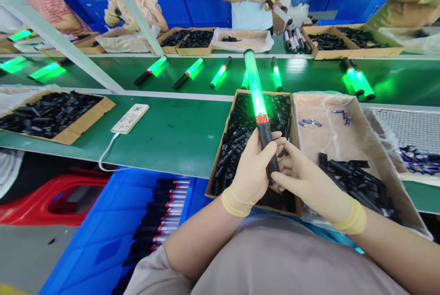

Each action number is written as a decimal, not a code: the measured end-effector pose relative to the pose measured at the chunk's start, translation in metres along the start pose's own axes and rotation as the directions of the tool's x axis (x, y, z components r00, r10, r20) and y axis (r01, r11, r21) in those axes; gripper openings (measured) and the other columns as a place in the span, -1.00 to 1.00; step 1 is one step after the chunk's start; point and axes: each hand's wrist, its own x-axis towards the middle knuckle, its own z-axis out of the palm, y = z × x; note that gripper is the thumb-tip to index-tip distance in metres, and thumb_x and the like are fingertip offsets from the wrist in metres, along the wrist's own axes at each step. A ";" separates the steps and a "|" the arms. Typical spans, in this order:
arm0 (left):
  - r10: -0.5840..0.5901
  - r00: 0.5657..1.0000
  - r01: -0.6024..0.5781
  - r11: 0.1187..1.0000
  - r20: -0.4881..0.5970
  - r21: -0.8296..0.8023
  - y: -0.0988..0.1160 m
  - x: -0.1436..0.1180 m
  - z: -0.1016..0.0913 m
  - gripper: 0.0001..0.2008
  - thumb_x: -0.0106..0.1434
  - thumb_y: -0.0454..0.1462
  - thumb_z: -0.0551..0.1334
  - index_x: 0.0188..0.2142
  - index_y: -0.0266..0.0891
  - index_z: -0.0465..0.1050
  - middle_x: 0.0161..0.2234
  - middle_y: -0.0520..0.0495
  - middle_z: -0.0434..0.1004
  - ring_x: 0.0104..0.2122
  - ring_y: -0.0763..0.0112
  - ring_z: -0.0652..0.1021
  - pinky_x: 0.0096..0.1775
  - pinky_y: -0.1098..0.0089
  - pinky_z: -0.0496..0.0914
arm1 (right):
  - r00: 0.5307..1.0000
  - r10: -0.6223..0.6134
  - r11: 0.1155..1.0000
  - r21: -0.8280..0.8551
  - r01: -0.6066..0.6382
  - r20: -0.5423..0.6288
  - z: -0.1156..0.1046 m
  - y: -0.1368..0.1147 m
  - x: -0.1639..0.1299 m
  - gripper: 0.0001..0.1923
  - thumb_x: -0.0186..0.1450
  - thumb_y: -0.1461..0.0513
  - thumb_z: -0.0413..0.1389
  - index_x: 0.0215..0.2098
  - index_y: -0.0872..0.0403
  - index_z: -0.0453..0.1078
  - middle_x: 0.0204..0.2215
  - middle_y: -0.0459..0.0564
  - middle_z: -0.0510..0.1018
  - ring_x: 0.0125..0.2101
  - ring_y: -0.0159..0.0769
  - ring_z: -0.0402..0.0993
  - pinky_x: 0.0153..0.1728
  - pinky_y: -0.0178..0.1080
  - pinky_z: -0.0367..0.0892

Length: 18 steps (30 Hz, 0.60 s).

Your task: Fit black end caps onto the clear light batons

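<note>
I hold a lit green light baton (255, 85) upright over a cardboard box of small black parts (237, 130). Its tube glows green above a red ring and a black handle. My left hand (252, 171), in a cream glove, wraps around the handle. My right hand (304, 178), also gloved, grips the handle's lower end from the right. Several more glowing batons (189, 73) lie on the green conveyor belt (309, 79) behind the box.
A lined box (338, 139) to the right holds black parts and small blue pieces. A white power strip (129, 118) lies on the green bench. A blue crate of unlit batons (161, 221) sits below left. People across the belt handle batons beside more boxes (51, 114).
</note>
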 end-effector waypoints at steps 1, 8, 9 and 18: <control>0.007 1.000 -0.007 1.000 0.025 0.025 0.002 0.003 -0.003 -0.64 0.33 -0.21 0.34 0.12 -0.10 0.47 0.12 -0.12 0.53 0.15 0.24 0.51 0.22 0.19 0.33 | 1.000 0.021 0.996 0.081 -0.021 0.000 -0.002 -0.002 0.004 -0.12 0.30 0.11 0.23 0.46 0.01 -0.06 -0.38 -0.12 0.49 -0.41 -0.34 0.48 -0.39 -0.25 0.44; 0.167 0.972 -0.130 0.968 -0.165 0.213 0.055 0.006 -0.062 -0.60 0.32 -0.01 0.33 0.06 -0.12 0.57 0.15 -0.16 0.55 0.18 0.18 0.49 0.24 0.16 0.29 | 0.966 0.004 1.000 0.008 -0.002 -0.260 -0.121 -0.035 0.055 -0.51 0.33 0.04 0.15 0.15 0.06 0.40 -0.23 0.05 0.57 -0.35 -0.35 0.46 -0.35 -0.29 0.40; 0.203 0.951 -0.150 0.962 -0.233 0.227 0.063 0.003 -0.075 -0.66 0.28 -0.03 0.37 -0.05 -0.15 0.61 0.01 -0.14 0.62 0.09 0.22 0.54 0.20 0.20 0.33 | 0.938 0.020 0.990 -0.124 -0.067 -0.346 -0.148 -0.041 0.068 -0.56 0.35 0.07 0.12 0.13 0.08 0.41 -0.21 0.07 0.57 -0.34 -0.34 0.47 -0.32 -0.28 0.41; 0.321 0.795 -0.084 0.898 -0.515 0.432 0.094 -0.036 -0.133 -0.48 0.14 0.09 0.40 -0.62 -0.18 0.24 -0.60 0.07 0.17 -0.47 0.39 0.35 -0.38 0.43 0.34 | 0.708 0.015 0.705 -0.494 -0.508 -0.706 -0.264 -0.039 0.204 -0.69 0.40 0.11 0.19 0.02 0.14 0.45 0.01 0.08 0.52 -0.01 -0.21 0.49 0.03 -0.05 0.44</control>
